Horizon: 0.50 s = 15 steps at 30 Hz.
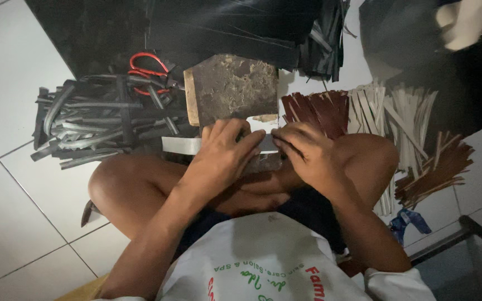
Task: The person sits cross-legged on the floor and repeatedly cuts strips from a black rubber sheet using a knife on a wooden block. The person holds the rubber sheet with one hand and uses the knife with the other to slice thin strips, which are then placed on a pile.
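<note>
The person sits cross-legged on a white tiled floor point(12, 184), both hands pressed down on a pale flat strip point(181, 145) that lies across the near edge of a worn wooden block point(231, 86) in front of the knees. The left hand point(221, 156) lies palm-down with its fingers closed over the strip's middle, while the right hand point(302, 150) pins the strip just beside it, fingers curled down onto it; the two hands nearly touch. The strip's free end sticks out to the left of the left hand. Left of the block lies a heap of dark strips point(93, 122) with red-handled scissors point(147, 69) on top. To the right are fanned bundles of reddish-brown strips point(316, 108), cream strips point(405, 120) and brown strips point(436, 170)
</note>
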Tool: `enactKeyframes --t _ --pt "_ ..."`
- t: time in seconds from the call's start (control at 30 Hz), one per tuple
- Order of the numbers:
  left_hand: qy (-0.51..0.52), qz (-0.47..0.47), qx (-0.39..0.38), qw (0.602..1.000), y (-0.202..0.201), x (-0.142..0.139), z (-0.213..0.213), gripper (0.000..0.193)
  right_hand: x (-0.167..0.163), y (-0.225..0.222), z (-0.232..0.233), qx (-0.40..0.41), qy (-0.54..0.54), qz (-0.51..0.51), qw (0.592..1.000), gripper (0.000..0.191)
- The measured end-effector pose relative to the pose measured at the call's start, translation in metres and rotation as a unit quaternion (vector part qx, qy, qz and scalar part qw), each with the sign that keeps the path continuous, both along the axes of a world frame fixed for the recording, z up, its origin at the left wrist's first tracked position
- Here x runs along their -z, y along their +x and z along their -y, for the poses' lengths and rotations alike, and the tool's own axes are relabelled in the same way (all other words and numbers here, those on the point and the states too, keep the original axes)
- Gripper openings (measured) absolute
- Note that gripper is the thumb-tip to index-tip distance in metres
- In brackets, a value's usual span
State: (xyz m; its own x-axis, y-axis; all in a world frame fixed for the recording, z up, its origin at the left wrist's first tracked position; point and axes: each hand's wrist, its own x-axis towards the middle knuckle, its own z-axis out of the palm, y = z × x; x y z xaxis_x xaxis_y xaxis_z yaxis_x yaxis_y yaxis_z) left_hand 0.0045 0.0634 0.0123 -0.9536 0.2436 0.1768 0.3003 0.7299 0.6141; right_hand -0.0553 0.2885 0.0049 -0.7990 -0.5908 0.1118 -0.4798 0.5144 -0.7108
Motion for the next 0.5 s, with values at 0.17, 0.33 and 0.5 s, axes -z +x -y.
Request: enactKeyframes --t 0.17,0.33,0.5 --pt "0.011 0.006 0.012 1.0 0.003 -0.001 0.001 0.034 0.006 0.003 -0.01 -0.003 0.001 -0.028 1.0 0.021" --pt "-0.032 -0.017 0.04 0.999 0.005 -0.008 0.002 0.043 0.017 0.012 -0.016 -0.021 0.026 -0.135 0.99 0.029" --pt "-0.051 0.0 0.094 0.994 0.001 -0.01 0.006 0.044 0.028 0.016 -0.031 -0.042 0.058 -0.168 0.983 0.044"
